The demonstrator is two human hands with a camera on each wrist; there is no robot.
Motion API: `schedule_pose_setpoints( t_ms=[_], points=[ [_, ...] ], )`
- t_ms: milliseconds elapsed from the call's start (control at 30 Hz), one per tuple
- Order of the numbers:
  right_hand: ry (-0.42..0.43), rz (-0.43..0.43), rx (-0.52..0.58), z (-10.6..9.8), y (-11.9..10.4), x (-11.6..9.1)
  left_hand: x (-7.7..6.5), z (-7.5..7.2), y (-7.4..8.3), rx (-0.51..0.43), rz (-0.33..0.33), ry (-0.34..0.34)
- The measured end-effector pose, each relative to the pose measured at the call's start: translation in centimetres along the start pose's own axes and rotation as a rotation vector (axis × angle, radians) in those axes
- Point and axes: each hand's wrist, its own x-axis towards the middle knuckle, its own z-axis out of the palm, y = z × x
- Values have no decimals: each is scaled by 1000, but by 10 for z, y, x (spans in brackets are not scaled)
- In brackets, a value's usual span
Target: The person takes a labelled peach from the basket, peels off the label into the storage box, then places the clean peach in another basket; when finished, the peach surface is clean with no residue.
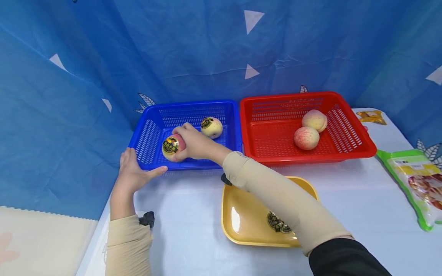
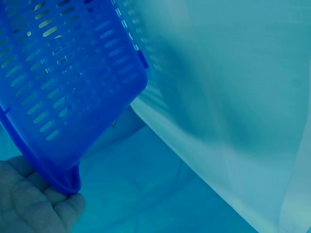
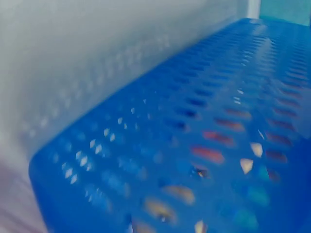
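Observation:
My right hand [image 1: 193, 142] grips a pink-and-yellow peach [image 1: 171, 148] with a round black-and-gold label, inside the blue basket [image 1: 157, 165]. Behind that hand lies a second, paler labelled peach [image 1: 213, 128]. At the basket's front left corner, my left hand [image 1: 132, 172] holds the rim, its thumb stretched along the front. The left wrist view has the fingers [image 2: 43, 208] bent against the rim corner. Blurred slotted basket wall [image 3: 160, 145] fills most of the right wrist view, which leaves the right hand out.
A red basket [image 1: 310, 158] adjoins on the right, holding two peaches [image 1: 306, 138]. Under my right forearm sits a yellow tray [image 1: 246, 226] with a dark round label [image 1: 277, 223] in it. At far right lie a green-edged food bag [image 1: 414, 180] and a small orange packet [image 1: 371, 117].

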Motion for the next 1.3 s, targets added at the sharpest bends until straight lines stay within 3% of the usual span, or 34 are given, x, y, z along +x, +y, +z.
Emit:
schedule_pose_setpoints(
  t_ms=[233,567,800,967,1167,1300],
  points=[
    [65,-28,16,-28,-2,-25,0,-1,-1,0,-8,-5],
    [202,-52,22,-65,2,-85,-2,0,5,19,-34,21],
    [261,-51,-20,-81,15,-125,-14,-2,24,42,22,86],
    [303,-68,-66,-82,26,-147,-28,5,57,-3,152,116],
    [351,-105,-90,-80,36,-168,-46,32,107,-182,468,205],
    [396,-145,-118,-79,41,-178,-57,51,136,-293,645,189]
  ],
)
